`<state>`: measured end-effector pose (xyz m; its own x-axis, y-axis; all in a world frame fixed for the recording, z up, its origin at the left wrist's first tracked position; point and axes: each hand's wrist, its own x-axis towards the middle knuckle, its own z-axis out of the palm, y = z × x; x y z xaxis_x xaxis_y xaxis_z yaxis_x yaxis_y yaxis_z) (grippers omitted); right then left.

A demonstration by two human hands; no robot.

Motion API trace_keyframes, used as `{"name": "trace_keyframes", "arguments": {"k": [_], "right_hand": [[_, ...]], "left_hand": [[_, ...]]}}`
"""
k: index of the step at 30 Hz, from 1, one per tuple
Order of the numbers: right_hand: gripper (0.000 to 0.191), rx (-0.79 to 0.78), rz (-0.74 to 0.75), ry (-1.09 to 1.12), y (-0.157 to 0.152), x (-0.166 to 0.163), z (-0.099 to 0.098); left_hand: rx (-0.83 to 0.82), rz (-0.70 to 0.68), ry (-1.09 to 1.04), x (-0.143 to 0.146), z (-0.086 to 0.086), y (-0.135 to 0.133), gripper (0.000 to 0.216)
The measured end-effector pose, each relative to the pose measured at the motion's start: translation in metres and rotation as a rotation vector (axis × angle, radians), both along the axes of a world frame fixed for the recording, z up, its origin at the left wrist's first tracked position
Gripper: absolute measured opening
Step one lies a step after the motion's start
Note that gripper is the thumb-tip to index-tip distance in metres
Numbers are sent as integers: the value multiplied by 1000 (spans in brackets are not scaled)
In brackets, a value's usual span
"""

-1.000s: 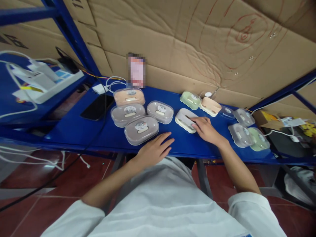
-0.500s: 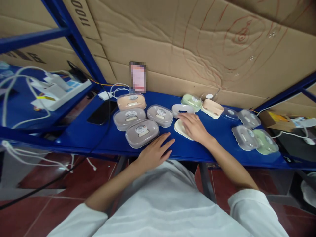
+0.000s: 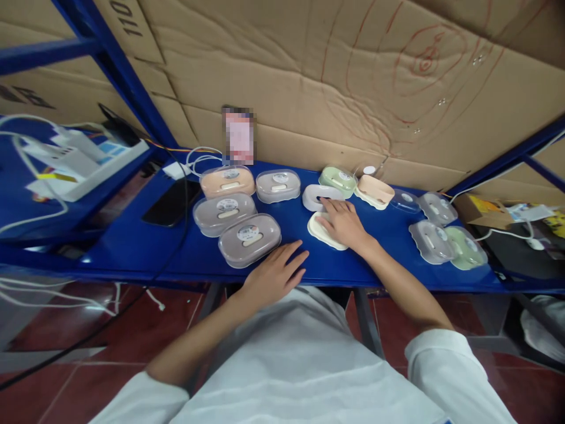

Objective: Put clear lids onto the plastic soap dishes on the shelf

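The right hand lies open on a cream tray with its fingertips touching the white insert behind it, while the left hand rests flat and empty on the blue counter.

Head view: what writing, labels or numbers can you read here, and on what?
"110", cut off at the frame's edge: printed on the cardboard box, top left.
Round stickers on the lidded boxes, such as the grey box: too small to read.
Card against the cardboard: blurred, unreadable.
Red scribbles on the cardboard wall: drawn lines, no words.
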<state>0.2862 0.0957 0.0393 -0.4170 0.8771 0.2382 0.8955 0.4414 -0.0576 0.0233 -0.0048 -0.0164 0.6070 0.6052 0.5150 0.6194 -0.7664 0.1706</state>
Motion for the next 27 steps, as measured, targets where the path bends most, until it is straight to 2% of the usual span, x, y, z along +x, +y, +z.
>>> {"name": "trace_keyframes", "arguments": {"k": [6, 9, 13, 16, 19, 21, 24, 27], "right_hand": [[44, -67, 264, 128, -41, 19, -7], [39, -43, 245, 121, -42, 18, -9], [42, -16, 182, 65, -23, 34, -4], [48, 71, 61, 70, 6, 69, 7], [54, 181, -246, 71, 41, 113, 13], [57, 133, -411, 36, 58, 137, 14], [54, 39, -485, -3, 67, 155, 12], [58, 104, -507, 8, 54, 150, 18]], "left_hand": [[-5, -36, 36, 0, 7, 1, 42], [0, -63, 60, 0, 10, 1, 31], [-29, -49, 9, 0, 11, 0, 17], [-41, -30, -55, 0, 8, 0, 10], [-25, -23, -71, 0, 6, -1, 7], [-20, -11, -67, 0, 4, -1, 6], [-35, -1, -65, 1, 4, -1, 6], [-50, -8, -60, 0, 7, 0, 8]]}}
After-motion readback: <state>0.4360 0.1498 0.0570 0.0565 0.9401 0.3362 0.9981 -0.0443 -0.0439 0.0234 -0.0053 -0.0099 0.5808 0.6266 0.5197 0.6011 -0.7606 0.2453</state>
